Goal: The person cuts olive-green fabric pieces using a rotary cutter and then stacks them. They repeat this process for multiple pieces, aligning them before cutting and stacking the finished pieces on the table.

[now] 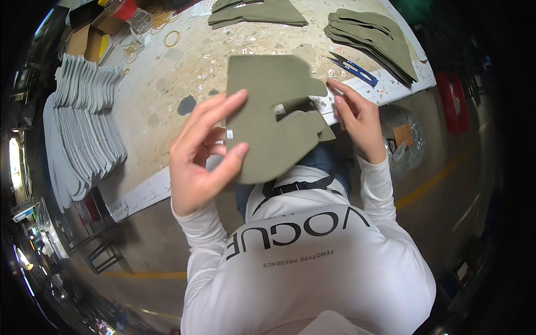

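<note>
In front of me my left hand (195,151) grips an olive-green cut fabric piece (268,95) by its left edge, fingers and thumb closed on it. The piece has a straight top, a deep notch on the right side and a rounded lower end. A small white tag (229,134) shows at its left edge. Behind the lower right side, a corner of more olive fabric (327,133) peeks out. My right hand (360,117) is beside the notched edge, its thumb and forefinger apart, holding nothing that I can see. Blue-handled thread snips (357,72) lie just beyond it on the table.
Stacked olive pieces (374,39) lie at the far right, with more olive pieces (259,14) at the far middle. Grey cut pieces (89,139) are stacked on the left. Small tags and rubber bands (172,38) litter the worktable (151,111). A red bin (452,103) stands at the right.
</note>
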The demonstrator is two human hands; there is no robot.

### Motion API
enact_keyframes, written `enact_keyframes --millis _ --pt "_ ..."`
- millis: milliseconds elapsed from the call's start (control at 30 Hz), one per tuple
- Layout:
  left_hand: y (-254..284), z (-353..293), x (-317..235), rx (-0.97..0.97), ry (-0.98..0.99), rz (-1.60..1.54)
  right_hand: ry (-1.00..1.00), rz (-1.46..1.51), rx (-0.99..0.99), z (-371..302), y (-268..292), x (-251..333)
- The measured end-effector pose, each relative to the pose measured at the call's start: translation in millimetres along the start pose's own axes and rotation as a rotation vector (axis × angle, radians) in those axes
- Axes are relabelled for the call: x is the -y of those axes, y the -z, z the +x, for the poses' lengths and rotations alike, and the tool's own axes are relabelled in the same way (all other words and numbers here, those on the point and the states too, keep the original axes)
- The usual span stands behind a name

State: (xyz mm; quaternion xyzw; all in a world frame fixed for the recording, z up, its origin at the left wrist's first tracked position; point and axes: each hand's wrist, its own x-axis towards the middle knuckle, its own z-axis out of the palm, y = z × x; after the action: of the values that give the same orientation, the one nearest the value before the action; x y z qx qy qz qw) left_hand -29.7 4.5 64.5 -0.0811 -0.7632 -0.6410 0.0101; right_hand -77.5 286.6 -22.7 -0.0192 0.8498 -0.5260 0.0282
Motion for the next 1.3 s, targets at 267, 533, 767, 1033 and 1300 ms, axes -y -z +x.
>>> enact_keyframes --millis 267,533,767,1033,1300 --pt "21 -14 78 -0.010 0.276 -0.029 0.223 -0.179 -0.114 0 -5 17" --pt "28 -25 83 -0.037 0.281 -0.057 0.472 -0.458 0.065 2 -47 28" --pt "23 -27 84 -0.067 0.278 0.030 0.278 -0.057 0.095 15 -24 20" --pt "16 -26 82 -0.103 0.228 0.185 -0.001 0.374 0.242 11 -20 24" --pt "29 -38 71 -0.133 0.214 0.308 0.017 0.242 0.472 14 -15 33"
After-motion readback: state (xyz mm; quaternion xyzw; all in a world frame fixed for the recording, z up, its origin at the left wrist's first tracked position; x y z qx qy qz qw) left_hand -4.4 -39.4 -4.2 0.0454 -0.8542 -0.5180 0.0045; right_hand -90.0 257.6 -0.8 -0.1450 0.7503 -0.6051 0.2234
